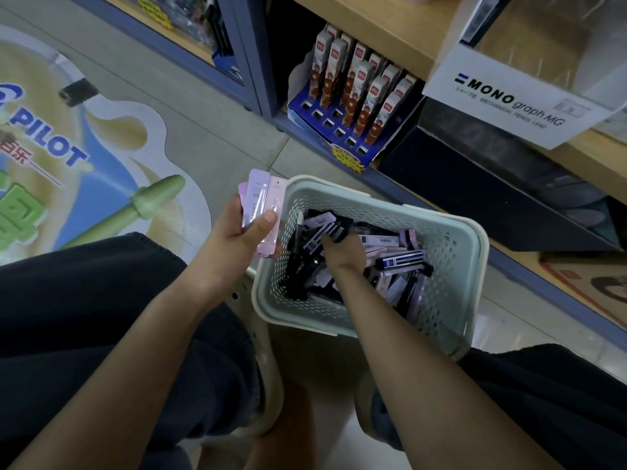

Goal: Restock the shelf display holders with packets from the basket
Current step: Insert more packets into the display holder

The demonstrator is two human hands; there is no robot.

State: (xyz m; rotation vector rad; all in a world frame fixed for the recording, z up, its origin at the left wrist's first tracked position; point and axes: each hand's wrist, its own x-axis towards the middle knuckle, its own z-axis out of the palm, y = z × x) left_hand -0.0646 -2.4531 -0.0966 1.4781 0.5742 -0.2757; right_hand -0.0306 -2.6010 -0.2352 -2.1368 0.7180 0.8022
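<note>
A pale green perforated basket (454, 252) sits on the floor between my knees, holding several slim lead packets (400, 259) in black, white-blue and pink. My left hand (237, 239) grips a fanned stack of pink and lilac packets (261, 201) just left of the basket's rim. My right hand (342, 249) reaches down into the basket, its fingers buried among the packets and curled around a black and white one (322, 232). On the shelf above stands a white MONO graph MG display holder (509, 96); its inside is hard to see.
A blue display stand (339, 130) with upright red-and-white packets fills the low shelf to the left. A dark box (475, 184) sits under the wooden shelf. A PILOT floor sticker (68, 157) covers the floor at left. My knees flank the basket.
</note>
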